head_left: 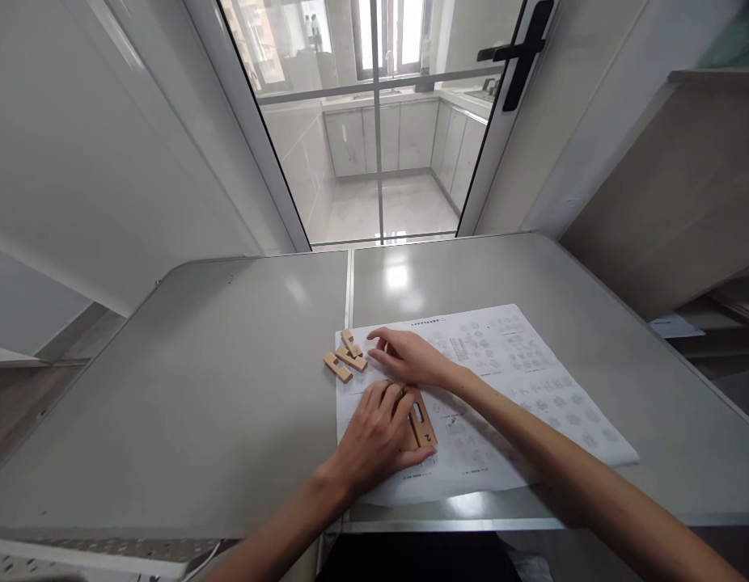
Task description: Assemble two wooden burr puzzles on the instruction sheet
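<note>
My left hand (380, 424) is wrapped over slotted wooden puzzle pieces (424, 419) lying on a printed sheet. The nearest of these has an oval slot and a dark "2", with its edge showing past my thumb and fingers; the rest is covered by the hand. Just beyond, my right hand (408, 356) hovers or rests over the sheet with thumb and forefinger apart and nothing seen between them. Its fingertips point at a small heap of loose notched wooden pieces (351, 362), close by but apart from them.
The large printed sheet (569, 404), covered in small diagrams, lies on a glossy grey table (259, 388) with a seam (349, 283) down its middle. A glass door (380, 162) with a black handle (520, 52) stands beyond the far edge. Shelving (702, 331) is at the right.
</note>
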Motion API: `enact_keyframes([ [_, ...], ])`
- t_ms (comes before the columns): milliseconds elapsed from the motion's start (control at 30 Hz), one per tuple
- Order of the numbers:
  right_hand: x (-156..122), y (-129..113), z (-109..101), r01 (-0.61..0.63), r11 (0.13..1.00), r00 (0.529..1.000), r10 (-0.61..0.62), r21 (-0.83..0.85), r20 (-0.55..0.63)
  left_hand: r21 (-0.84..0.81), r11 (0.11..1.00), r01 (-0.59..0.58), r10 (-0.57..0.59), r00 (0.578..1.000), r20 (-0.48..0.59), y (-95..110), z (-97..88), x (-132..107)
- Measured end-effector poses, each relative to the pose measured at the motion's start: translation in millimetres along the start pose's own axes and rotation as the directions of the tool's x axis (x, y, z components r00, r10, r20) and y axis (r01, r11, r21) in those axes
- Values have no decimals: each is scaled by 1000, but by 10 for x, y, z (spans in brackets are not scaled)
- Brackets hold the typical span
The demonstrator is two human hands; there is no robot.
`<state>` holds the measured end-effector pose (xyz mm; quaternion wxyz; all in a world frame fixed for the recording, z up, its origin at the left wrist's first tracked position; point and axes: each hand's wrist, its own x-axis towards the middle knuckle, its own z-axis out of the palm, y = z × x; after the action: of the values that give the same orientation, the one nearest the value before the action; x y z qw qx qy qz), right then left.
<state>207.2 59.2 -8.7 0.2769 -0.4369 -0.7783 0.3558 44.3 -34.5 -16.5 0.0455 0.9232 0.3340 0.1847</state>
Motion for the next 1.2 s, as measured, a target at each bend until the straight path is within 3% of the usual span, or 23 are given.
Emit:
enact_keyframes([
  [300,-690,367,-472,-135,972,976,164,194,-142,-32,999,-5,5,1000,5,-125,43,147],
  [533,-706,527,-500,-145,871,946,261,470,-191,-38,999,-27,27,1000,3,-110,188,468],
  [800,-782,569,-552,-162,788,921,338,594,-196,-73,996,41,-42,999,-18,-205,328,853],
  [1000,-829,529,-542,-148,849,913,314,508,-259,-206,978,19,-25,999,-28,-350,234,741],
  [1200,-877,507,-517,-127,991,931,136,49,-339,-300,952,57,-54,998,17,-498,99,553],
])
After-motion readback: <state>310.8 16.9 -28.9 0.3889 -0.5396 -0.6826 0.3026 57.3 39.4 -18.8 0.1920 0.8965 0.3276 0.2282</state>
